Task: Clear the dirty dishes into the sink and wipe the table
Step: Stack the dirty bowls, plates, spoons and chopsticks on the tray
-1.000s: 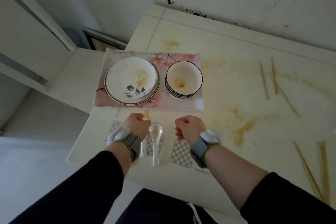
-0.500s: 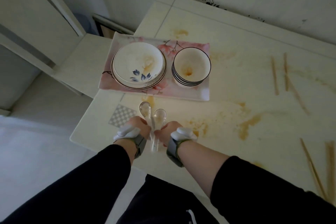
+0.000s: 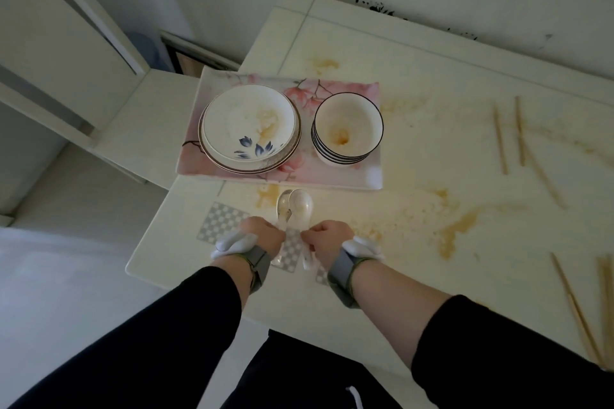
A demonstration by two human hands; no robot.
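Your left hand [image 3: 264, 234] fingers curl round one white spoon [image 3: 286, 209]. Your right hand [image 3: 327, 237] fingers curl round another spoon [image 3: 304, 206]. Both spoons sit over the dirty bench [image 3: 432, 242], near the tray [image 3: 372, 176] of bowls.

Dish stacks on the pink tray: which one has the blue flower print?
The wide shallow stack of white bowls on the pink floral tray, left side. The right stack of deep dark-rimmed white bowls is plain inside, only sauce-stained.

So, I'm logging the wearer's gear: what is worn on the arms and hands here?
Both arms wear black long sleeves, pushed up so the forearms are bare. Each wrist has a grey strap, edged olive green, with a white rounded device on its outer side. The left hand and right hand are bare, with no gloves or rings visible.
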